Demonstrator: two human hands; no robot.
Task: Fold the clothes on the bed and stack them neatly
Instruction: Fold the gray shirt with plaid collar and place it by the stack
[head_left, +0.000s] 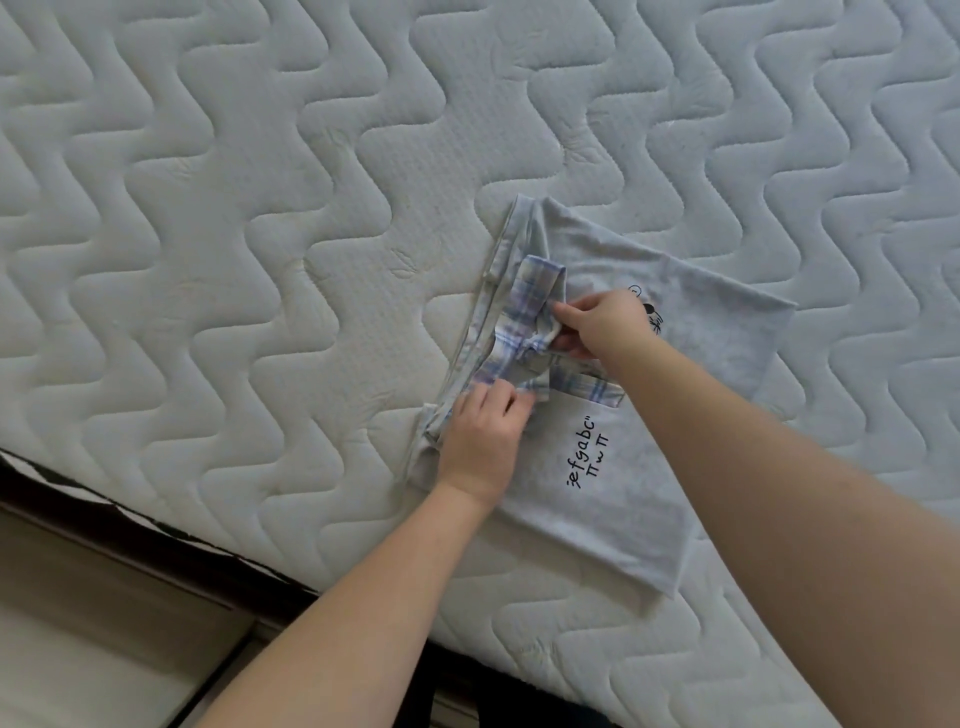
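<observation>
Near the bed's (311, 208) front edge, your left hand (480, 441) and right hand (602, 325) pinch the plaid garment (524, 332) atop the folded grey T-shirt (675, 415). Mid-fold, I judge; next, flatten it squarely.

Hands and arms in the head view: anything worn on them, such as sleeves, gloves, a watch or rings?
Nothing worn shows. The left hand and right hand are bare, with no gloves, rings or watch visible. Both forearms are bare down to the frame edge; no sleeve shows.
</observation>
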